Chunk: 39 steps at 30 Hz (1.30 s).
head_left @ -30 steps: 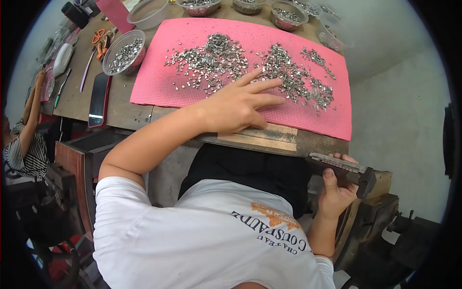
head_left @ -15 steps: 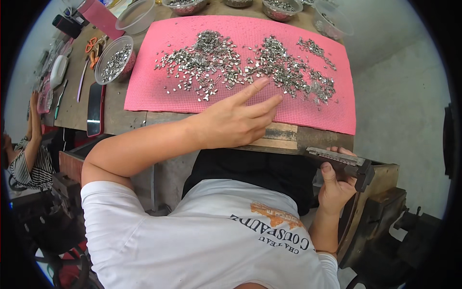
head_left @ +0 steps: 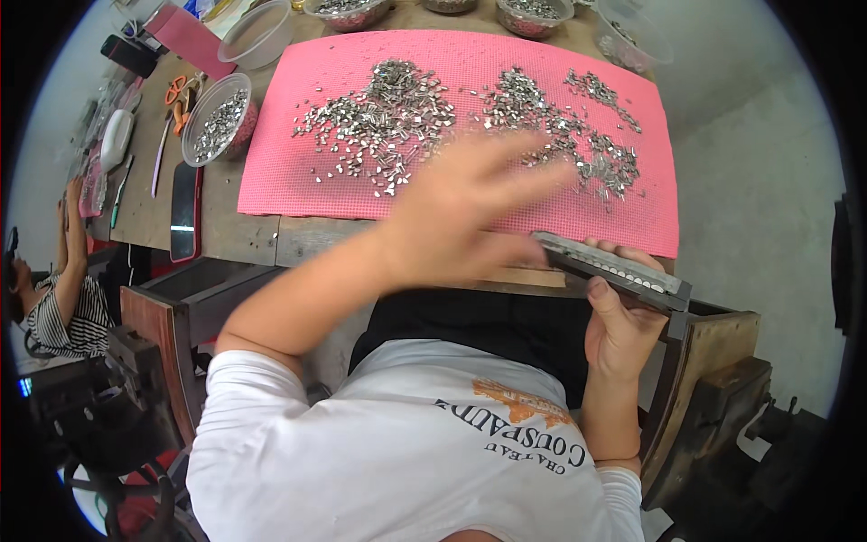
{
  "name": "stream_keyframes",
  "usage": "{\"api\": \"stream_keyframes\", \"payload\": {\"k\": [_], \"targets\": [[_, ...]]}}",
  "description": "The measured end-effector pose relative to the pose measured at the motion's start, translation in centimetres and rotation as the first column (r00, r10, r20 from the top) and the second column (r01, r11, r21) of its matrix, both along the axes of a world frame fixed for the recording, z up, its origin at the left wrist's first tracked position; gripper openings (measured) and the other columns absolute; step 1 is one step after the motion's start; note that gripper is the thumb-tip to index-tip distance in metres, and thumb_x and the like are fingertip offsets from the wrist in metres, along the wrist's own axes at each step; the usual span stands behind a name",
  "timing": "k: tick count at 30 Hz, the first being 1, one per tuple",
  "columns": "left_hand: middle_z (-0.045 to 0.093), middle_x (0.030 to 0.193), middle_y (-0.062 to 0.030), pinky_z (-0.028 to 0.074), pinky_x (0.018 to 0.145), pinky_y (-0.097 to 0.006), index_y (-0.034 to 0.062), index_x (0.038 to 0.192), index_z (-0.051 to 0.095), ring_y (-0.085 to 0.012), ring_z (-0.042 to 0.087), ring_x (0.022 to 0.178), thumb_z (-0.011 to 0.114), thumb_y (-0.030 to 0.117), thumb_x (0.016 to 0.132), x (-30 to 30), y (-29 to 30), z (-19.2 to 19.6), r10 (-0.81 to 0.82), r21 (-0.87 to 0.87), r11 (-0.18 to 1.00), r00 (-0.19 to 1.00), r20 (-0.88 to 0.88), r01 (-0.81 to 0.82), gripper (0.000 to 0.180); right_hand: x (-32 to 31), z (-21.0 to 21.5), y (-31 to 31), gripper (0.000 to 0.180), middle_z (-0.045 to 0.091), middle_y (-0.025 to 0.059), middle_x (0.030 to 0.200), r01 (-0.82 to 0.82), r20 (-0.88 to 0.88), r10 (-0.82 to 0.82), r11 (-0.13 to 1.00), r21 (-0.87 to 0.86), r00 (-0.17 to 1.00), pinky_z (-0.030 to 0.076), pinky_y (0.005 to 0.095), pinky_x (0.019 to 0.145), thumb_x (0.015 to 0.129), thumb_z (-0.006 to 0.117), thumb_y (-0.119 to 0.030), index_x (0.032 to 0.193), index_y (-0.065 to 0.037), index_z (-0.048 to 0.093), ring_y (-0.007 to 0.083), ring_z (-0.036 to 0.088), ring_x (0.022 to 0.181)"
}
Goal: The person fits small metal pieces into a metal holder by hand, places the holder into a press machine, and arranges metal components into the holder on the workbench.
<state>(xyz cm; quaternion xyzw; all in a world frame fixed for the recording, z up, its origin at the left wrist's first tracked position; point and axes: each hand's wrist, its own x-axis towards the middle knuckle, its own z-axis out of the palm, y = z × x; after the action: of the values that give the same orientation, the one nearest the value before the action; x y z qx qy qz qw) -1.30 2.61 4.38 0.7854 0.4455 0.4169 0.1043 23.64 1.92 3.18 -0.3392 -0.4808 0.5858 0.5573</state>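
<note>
My right hand [head_left: 623, 325] grips a long dark metal jig [head_left: 614, 273], thumb on its near side and fingertips over the far side. A row of small shiny pieces shows along the jig. My left hand [head_left: 470, 208], smeared by motion, hovers over the front of a pink textured mat [head_left: 298, 194]. Its fingers look stretched and apart; its thumb is close to the jig's left end. Whether a tiny piece is between the fingers cannot be seen. Small silvery metal pieces [head_left: 388, 99] lie on the mat in loose heaps, partly hidden by that hand.
A clear bowl of metal pieces [head_left: 221, 126] stands left of the mat. More plastic bowls [head_left: 533, 16] line the back. A phone [head_left: 185, 210], orange-handled scissors [head_left: 174, 88] and a pink box [head_left: 188, 38] lie at left. Another person in stripes [head_left: 68, 303] sits far left.
The jig has risen and swung leftward in my right hand, bringing its row of pieces into view. My left hand has shifted from the heaps toward the jig and is now blurred.
</note>
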Motion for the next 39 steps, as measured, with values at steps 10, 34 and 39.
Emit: {"api": "stream_keyframes", "payload": {"k": [10, 34, 39], "targets": [[0.073, 0.123, -0.0083, 0.055, 0.082, -0.039, 0.015, 0.134, 0.071, -0.0247, 0.072, 0.097, 0.081, 0.013, 0.078, 4.1, -2.8, -3.0, 0.072, 0.047, 0.996, 0.997, 0.026, -0.073, 0.057, 1.0, -2.0, 0.6, 0.039, 0.062, 0.0297, 0.132, -0.108, -0.141, 0.104, 0.994, -0.023, 0.985, 0.057, 0.047, 0.103, 0.112, 0.051, -0.03, 0.136, -0.001, 0.042, 0.0359, 0.066, 0.123], [0.06, 0.136, -0.0288, 0.054, 0.108, -0.055, 0.0114, 0.163, 0.01, -0.0451, 0.061, 0.128, 0.059, 0.002, 0.1, -0.8, -9.7, -6.2, 0.188, -0.21, 0.972, 0.185, 0.965, 0.104, 0.08, 2.8, -3.4, 3.2, 0.021, 0.047, 0.0276, 0.148, -0.173, 0.867, -0.332, 0.893, 0.416, 0.371, 0.029, 0.0544, 0.115, 0.101, 0.059, -0.019, 0.098, 0.002, 0.059, 0.0444, 0.039, 0.136], [0.063, 0.134, -0.0209, 0.044, 0.117, -0.055, 0.0082, 0.159, 0.026, -0.0386, 0.06, 0.13, 0.053, 0.018, 0.104, -6.0, -11.1, -6.6, 0.243, -0.244, 0.97, -0.09, 0.966, -0.005, 0.061, 3.0, -3.5, 3.2, 0.02, 0.047, 0.0275, 0.147, -0.182, 0.865, -0.354, 0.882, 0.435, 0.354, 0.031, 0.0542, 0.114, 0.101, 0.06, -0.018, 0.102, 0.002, 0.059, 0.0444, 0.042, 0.134]]}}
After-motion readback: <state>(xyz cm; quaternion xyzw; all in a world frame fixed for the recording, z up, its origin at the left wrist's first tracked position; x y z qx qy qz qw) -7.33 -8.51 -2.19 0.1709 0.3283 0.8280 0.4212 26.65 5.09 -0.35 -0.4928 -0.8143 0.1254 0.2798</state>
